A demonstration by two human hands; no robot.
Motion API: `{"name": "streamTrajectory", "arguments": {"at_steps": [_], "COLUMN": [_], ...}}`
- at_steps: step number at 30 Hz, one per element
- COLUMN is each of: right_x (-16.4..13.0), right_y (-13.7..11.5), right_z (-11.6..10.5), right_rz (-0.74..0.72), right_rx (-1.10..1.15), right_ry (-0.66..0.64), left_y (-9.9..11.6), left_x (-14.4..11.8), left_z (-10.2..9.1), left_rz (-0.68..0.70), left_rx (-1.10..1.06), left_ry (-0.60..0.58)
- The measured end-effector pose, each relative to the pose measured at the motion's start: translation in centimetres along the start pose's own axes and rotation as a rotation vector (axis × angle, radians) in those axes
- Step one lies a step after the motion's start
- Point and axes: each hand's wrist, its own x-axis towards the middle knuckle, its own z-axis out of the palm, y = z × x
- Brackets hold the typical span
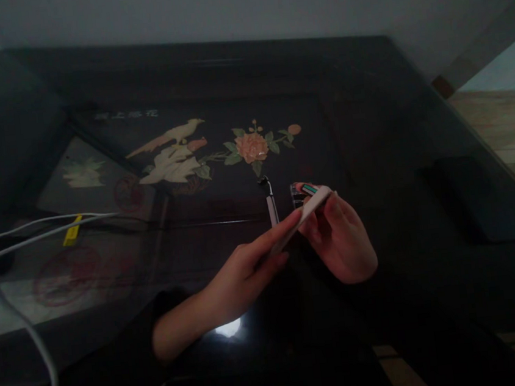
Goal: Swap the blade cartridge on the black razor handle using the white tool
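Between my two hands is a thin, flat white object, seen nearly edge-on and tilted; its kind is not clear. My left hand pinches its lower left end between thumb and stretched fingers. The fingers of my right hand curl around its upper right end. Just beyond it, by the right fingers, shows a small piece with a green strip and clear parts, partly hidden. A slim white stick-like item with a dark, bent tip lies on the black table, its near end behind my left hand.
The glossy black table bears an inlaid bird and flower picture. A white cable with a yellow tag runs along the left. At the right lies a dark flat object. A pale wall stands behind.
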Motion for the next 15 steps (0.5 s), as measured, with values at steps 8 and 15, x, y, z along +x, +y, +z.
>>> {"name": "streamTrajectory", "arguments": {"at_steps": [8, 15], "right_x": [-0.05, 0.05], "right_y": [0.02, -0.28], "right_z": [0.15, 0.37], "right_rz": [0.007, -0.033], "right_rx": [0.032, 0.003], "right_ry": [0.002, -0.063], "left_y": [-0.11, -0.11], "left_x": [0.16, 0.39], "left_z": [-0.12, -0.09], "left_rz": [-0.003, -0.04], "left_rx": [-0.001, 0.004], "left_ry": [0.002, 0.105]}}
